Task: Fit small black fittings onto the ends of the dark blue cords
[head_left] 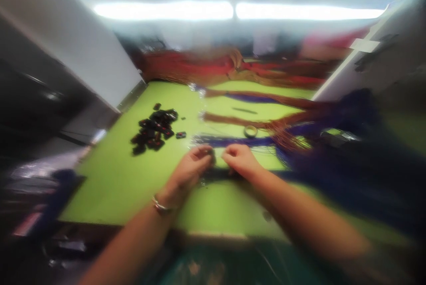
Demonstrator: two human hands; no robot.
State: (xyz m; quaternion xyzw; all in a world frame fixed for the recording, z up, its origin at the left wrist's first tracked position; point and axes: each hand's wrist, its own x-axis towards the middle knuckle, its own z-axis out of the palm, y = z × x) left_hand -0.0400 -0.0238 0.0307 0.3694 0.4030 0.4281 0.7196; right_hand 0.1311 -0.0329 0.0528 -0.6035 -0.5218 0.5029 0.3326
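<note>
My left hand point(189, 165), with a bracelet on its wrist, pinches a small dark piece that looks like a black connector point(211, 154). Close beside it, my right hand point(244, 161) is closed with thumb and finger together; whatever is in that pinch is too small and blurred to make out. Both hands are above a dark blue wire bundle point(276, 174) lying across the table. Just beyond them stretches another blue wire bundle point(246, 142). To the left lies a pile of black connectors point(155, 130), with a single connector point(180, 135) apart from it.
Brown wire bundles point(233, 119) lie farther back on the green table point(109, 187), near a tape roll point(250, 131) and a thin dark stick point(244, 110). Red and brown wires point(199, 65) run along the back. White panels point(96, 63) flank the table. Blue wires point(359, 165) heap up at right.
</note>
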